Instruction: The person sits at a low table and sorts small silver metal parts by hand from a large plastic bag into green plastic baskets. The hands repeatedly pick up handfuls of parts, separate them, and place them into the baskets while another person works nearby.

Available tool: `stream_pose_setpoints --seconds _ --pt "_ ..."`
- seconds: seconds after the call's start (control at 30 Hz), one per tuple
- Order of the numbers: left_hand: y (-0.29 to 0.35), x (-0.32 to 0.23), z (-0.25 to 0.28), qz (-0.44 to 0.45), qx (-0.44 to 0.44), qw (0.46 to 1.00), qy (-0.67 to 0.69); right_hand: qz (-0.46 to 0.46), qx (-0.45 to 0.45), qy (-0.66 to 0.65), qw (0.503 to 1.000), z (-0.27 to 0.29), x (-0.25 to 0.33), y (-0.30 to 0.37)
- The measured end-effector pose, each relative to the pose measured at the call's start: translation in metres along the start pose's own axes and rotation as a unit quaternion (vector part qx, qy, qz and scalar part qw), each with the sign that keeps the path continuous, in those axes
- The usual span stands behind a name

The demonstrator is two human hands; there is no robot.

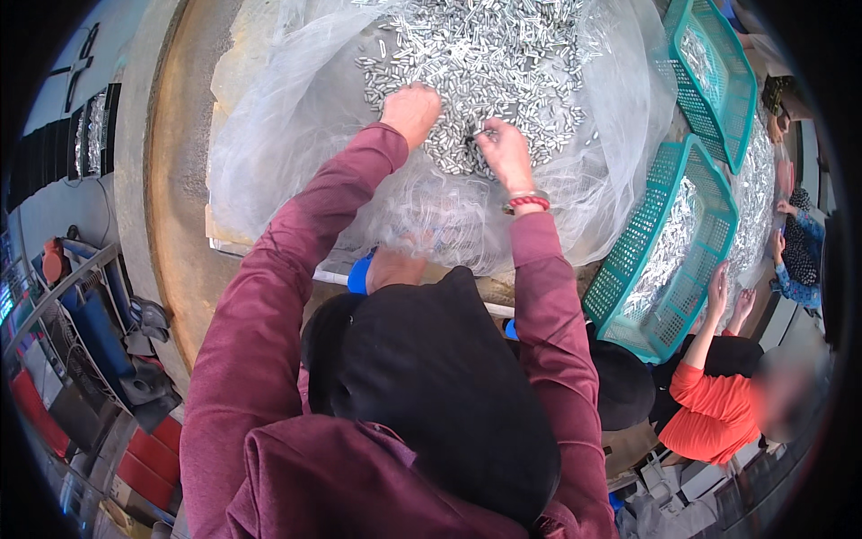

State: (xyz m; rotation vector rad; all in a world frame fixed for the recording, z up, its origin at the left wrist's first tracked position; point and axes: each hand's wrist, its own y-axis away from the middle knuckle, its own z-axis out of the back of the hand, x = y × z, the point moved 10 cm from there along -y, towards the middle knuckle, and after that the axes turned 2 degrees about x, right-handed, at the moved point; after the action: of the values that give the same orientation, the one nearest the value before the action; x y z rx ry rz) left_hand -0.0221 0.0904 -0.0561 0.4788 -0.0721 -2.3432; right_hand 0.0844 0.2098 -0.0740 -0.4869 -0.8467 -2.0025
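Observation:
A spread heap of small silvery metal pieces (503, 54), short and rounded, lies on a sheer white net cloth (296, 117). My left hand (413, 113) rests at the near left edge of the heap, its fingers curled in; what they hold, if anything, is hidden. To its right, my right hand (505, 154) is over the near part of the heap, thumb and fingers drawn together. Something small and dark shows at those fingertips, too small to name. A red band and a bracelet (527, 201) circle my right wrist.
Two green plastic baskets (620, 260) (732, 99) with silvery pieces stand to the right. Beyond them lies another silvery heap (754, 207), where a person in orange (718, 409) and others have their hands. Stacked bins and gear (99, 332) stand at far left.

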Motion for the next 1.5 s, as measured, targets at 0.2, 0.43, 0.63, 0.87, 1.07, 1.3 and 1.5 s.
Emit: stream_pose_setpoints --seconds 0.2,0.43,0.63,0.87,1.07,1.3,1.5 --pt "-0.007 -0.022 0.008 -0.052 0.035 0.996 0.058 -0.028 -0.058 -0.165 0.984 0.042 -0.024 0.031" --pt "-0.026 -0.019 0.02 0.054 0.038 0.98 0.186 -0.099 0.037 -0.831 0.546 0.035 -0.031 0.076" --pt "-0.041 -0.018 0.016 0.009 0.06 0.983 0.171 -0.126 0.061 -0.86 0.491 0.007 -0.024 0.078" --pt "-0.01 -0.116 0.05 -0.184 0.104 0.964 0.16 -0.163 0.03 -0.863 0.477 -0.007 -0.016 0.074" --pt "-0.027 -0.114 0.068 -0.123 0.024 0.985 0.121 -0.099 0.031 -0.903 0.417 0.022 -0.014 0.06" --pt "-0.018 -0.081 -0.011 -0.178 0.003 0.983 -0.044 -0.119 -0.023 -0.867 0.483 0.029 -0.049 0.065" --pt "-0.043 -0.055 0.022 -0.111 0.004 0.99 0.089 -0.107 -0.025 -0.786 0.609 0.031 -0.049 0.071"
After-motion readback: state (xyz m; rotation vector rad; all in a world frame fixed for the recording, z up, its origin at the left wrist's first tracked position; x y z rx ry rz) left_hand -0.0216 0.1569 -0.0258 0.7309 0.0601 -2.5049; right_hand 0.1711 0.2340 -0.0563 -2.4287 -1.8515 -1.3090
